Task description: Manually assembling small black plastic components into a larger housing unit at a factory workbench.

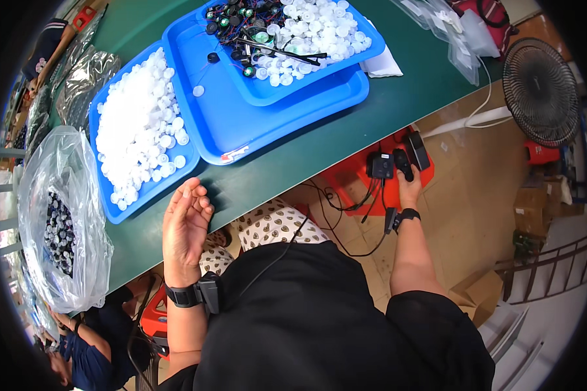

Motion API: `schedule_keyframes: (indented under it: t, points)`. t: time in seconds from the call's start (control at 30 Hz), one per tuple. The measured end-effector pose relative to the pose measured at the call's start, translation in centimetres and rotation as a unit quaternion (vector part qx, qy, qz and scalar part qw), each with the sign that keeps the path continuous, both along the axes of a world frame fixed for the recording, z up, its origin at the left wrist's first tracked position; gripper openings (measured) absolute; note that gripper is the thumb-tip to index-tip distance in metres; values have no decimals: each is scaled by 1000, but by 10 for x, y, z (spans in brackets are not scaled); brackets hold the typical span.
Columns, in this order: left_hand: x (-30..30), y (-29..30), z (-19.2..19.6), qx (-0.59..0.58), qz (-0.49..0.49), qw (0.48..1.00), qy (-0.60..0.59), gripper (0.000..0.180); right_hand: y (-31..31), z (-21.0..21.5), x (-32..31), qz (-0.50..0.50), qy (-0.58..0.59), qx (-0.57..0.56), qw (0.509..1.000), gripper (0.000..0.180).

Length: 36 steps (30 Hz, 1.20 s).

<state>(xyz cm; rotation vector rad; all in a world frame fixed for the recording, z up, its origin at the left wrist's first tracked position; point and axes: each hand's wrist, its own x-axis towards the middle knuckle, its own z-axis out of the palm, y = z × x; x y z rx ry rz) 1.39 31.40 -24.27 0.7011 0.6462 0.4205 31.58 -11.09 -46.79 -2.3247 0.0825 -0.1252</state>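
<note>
Both well apart: left hand (188,227) curls loosely over tabletop (267,179), near the blue tray (188,164) of white caps (137,117); right hand (409,188) grips the black device (403,164) above red plastic surface (346,172).

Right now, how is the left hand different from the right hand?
The left hand is over the green table; the right hand is by a red surface. The left hand looks empty, its fingers loosely curled; the right hand has its fingers on a black gadget. Both are bare, with black straps at the wrist.
</note>
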Motion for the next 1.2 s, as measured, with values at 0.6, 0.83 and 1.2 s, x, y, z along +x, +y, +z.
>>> schedule_keyframes:
  t: [0.6, 0.83, 1.2]
  points:
    - [7, 1, 0, -20, -2, 1000, -13, 28, 90, 40, -22, 108, 62, -285, 950, 84]
    - [6, 0, 0, -27, -2, 999, -24, 26, 55, 34, 0, 164, 55, -357, 918, 83]
    - [2, 5, 3, -11, -9, 1000, -28, 29, 47, 35, 21, 217, 16, -338, 915, 83]
